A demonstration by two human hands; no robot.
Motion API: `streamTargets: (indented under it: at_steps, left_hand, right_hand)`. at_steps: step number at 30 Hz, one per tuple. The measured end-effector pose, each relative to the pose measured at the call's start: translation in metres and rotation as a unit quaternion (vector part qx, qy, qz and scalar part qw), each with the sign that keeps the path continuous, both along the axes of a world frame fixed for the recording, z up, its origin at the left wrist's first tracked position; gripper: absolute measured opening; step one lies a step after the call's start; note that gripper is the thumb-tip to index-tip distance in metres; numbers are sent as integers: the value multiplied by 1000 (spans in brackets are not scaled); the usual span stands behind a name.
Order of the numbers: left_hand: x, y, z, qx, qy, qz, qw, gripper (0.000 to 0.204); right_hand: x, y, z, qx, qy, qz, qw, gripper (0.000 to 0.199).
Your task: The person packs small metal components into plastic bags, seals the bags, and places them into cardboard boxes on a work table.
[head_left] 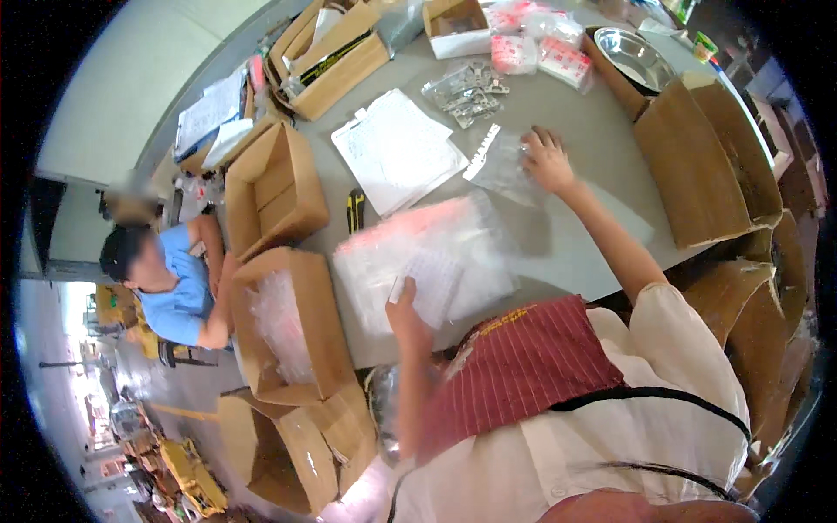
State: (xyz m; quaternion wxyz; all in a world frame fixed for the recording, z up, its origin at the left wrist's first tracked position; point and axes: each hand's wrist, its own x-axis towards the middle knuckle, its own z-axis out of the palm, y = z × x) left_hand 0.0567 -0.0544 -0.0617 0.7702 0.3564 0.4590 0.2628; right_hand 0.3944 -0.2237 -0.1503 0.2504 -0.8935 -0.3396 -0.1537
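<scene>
My left hand (408, 312) is closed on the edge of a printed paper sheet (436, 283), thumb on top. The sheet lies over a pile of clear plastic bags (370, 253) with pinkish-red upper edges. Farther right, my right hand (547, 161) rests with bent fingers on a single clear plastic bag (504, 174), seemingly gripping its right side; the fingertips are partly hidden. Along that bag's left side is a white toothed strip (484, 152). Beyond it lie metal hardware pieces (471, 94), some in clear wrapping. What the pieces are is too small to tell.
White papers (397, 152) and a yellow-black utility knife (355, 211) lie mid-table. Open cardboard boxes (275, 187) line the left side; another carton (702, 166) stands right, near a metal bowl (635, 59). Red-white packets (562, 63) sit at the back. A person in blue (179, 283) sits left.
</scene>
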Motion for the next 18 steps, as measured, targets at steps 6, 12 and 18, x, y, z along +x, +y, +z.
streamTargets:
  at_steps: [6, 12, 18]
  left_hand:
    - [1, -5, 9, 18, -42, 5, 999, 48]
    - [3, -2, 8, 10, 10, -4, 1000, 47]
    - [2, 9, 15, 50, 10, -71, 996, 58]
  right_hand:
    - [0, -10, -33, 23, 38, -33, 998, 30]
    - [6, -87, 57, 118, 40, -29, 992, 13]
    - [94, -271, 204, 83, -166, -280, 942, 21]
